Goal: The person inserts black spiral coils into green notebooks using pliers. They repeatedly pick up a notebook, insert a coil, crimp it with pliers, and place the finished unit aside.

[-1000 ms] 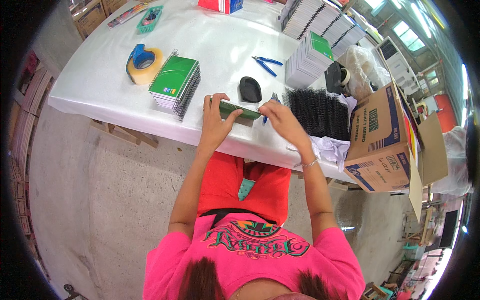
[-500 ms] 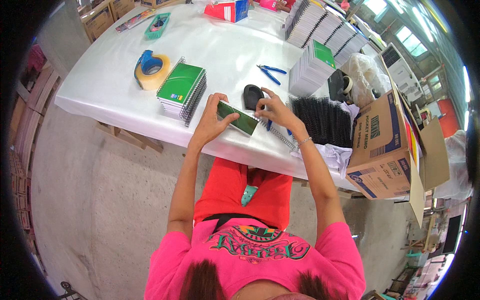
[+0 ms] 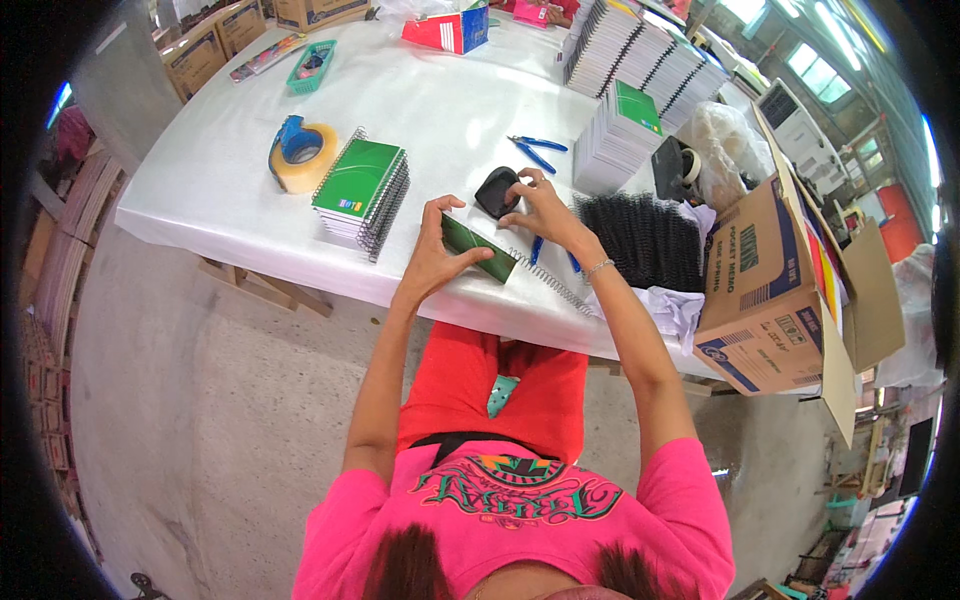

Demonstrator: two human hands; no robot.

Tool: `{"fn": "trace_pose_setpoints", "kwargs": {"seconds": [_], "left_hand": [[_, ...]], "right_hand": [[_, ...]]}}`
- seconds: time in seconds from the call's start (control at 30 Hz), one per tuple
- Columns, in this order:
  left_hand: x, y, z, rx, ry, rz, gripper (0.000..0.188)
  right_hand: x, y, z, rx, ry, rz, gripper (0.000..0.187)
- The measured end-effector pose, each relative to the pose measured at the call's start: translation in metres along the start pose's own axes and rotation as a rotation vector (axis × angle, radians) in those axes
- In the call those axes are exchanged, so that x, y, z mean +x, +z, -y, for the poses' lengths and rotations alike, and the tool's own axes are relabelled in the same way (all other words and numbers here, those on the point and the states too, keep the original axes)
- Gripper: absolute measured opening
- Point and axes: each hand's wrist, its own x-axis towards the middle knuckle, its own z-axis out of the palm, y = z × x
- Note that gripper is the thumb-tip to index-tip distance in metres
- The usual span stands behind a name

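Observation:
My left hand is closed around a small green-covered notepad, fingers on its far side and thumb across the cover. From the notepad's right end a loose wire coil trails toward the table's front edge. My right hand is at a small black dish, its index finger at the dish's right rim and the thumb lower and apart. Under that hand lies a tool with blue handles, partly hidden. To the left stands a stack of green spiral notepads.
Left of the stack is a tape roll in a blue dispenser. Blue-handled cutters lie beyond the dish. At right are black coils, a pile of unbound pads and an open cardboard box. White spiral-bound stacks stand behind.
My right hand has shifted up and left from the coil to the black dish, which looks turned a little. My left hand keeps its hold on the notepad, now tilted more upright.

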Motion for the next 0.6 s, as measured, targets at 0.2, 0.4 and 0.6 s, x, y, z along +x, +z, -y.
{"fn": "trace_pose_setpoints", "kwargs": {"seconds": [0.2,0.4,0.6], "left_hand": [[-0.003,0.001,0.003,-0.053,-0.020,-0.003,0.100],[-0.007,0.001,-0.001,-0.022,0.014,-0.047,0.115],[-0.006,0.002,-0.002,0.005,0.024,-0.049,0.119]], "right_hand": [[-0.002,0.015,-0.002,0.138,0.051,-0.073,0.039],[-0.036,-0.009,0.030,0.609,0.204,-0.023,0.039],[-0.085,-0.025,0.016,1.335,0.114,0.095,0.053]]}}
